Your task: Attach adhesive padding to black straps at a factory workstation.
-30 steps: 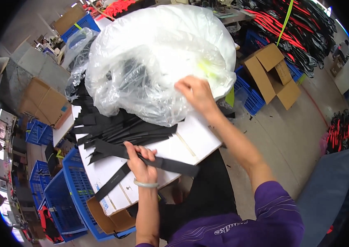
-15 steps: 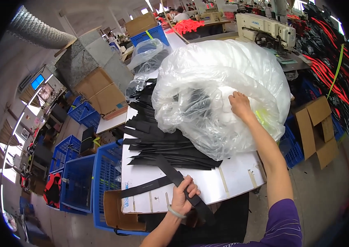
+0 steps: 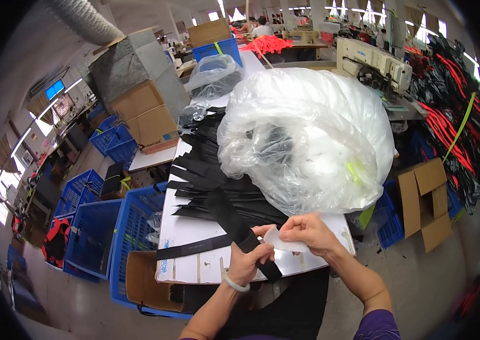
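1. Nearest, a black strap (image 3: 234, 224) is gripped by the left hand (image 3: 249, 262) at the table (image 3: 194, 266) edge; it looks limp and light, best pinched flat.
2. Beside it, a thin white piece (image 3: 286, 242) is pinched by the right hand (image 3: 308, 233).
3. Beyond, more straps (image 3: 206, 175) are piled beside a soft plastic bag (image 3: 308, 136).

You're in a garment workshop: an industrial sewing machine (image 3: 373, 59) stands behind your counter (image 3: 194, 232), black fabric strips (image 3: 217, 187) lie heaped, blue crates (image 3: 95, 226) and cardboard boxes (image 3: 143, 122) crowd the aisles, red-and-black pieces (image 3: 449, 124) pile up.
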The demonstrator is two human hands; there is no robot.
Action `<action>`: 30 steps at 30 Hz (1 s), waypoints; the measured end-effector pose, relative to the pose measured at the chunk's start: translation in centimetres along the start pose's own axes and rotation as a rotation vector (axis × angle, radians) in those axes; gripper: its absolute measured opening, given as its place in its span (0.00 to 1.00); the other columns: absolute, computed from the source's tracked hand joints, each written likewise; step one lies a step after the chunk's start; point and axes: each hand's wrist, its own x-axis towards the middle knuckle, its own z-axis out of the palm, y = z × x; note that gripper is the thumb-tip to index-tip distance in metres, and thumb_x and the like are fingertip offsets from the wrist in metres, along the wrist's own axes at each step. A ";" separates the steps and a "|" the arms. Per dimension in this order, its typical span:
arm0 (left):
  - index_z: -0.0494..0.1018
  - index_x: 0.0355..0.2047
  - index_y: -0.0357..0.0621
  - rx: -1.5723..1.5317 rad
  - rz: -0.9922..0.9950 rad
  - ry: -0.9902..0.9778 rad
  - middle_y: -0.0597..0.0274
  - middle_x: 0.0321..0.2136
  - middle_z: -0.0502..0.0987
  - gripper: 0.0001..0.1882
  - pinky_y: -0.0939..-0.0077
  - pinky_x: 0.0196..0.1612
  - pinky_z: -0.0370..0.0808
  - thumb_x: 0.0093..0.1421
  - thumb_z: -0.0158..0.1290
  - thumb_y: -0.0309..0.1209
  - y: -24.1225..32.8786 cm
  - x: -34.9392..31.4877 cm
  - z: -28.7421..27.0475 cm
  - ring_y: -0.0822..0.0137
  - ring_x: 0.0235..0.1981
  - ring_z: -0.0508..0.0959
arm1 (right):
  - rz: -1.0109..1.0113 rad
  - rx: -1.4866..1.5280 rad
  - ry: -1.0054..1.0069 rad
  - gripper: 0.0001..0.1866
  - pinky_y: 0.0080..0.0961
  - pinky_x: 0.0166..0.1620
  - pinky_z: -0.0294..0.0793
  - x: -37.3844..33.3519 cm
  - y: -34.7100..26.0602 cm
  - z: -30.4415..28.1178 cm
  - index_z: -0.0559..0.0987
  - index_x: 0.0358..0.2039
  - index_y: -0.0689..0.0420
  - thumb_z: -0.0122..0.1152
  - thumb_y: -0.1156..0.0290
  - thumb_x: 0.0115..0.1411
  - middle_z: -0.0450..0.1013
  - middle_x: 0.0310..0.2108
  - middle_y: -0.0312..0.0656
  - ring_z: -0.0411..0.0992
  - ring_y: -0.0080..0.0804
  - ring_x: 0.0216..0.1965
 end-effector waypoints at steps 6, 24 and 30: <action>0.75 0.38 0.32 0.038 0.020 0.113 0.63 0.23 0.75 0.14 0.84 0.22 0.67 0.50 0.61 0.23 2.3 -1.8 -1.6 0.76 0.17 0.70 | 0.053 0.054 -0.073 0.09 0.13 0.30 0.71 0.6 -0.4 4.5 0.78 0.34 0.64 0.67 0.73 0.54 0.75 0.24 0.35 0.73 0.18 0.25; 0.75 0.32 0.36 -0.189 0.125 0.260 0.65 0.19 0.72 0.07 0.80 0.21 0.67 0.58 0.57 0.28 4.8 -4.9 -6.0 0.77 0.15 0.67 | -0.229 -0.195 0.061 0.07 0.19 0.35 0.73 1.9 2.8 14.0 0.74 0.30 0.64 0.65 0.78 0.55 0.73 0.27 0.38 0.75 0.23 0.31; 0.67 0.26 0.44 -0.807 -0.013 0.354 0.72 0.16 0.58 0.18 0.86 0.19 0.62 0.58 0.58 0.44 6.8 -0.5 -10.3 0.79 0.12 0.58 | -0.198 -0.581 -0.022 0.08 0.17 0.28 0.65 0.6 0.2 11.7 0.79 0.22 0.62 0.70 0.73 0.49 0.72 0.22 0.34 0.67 0.17 0.24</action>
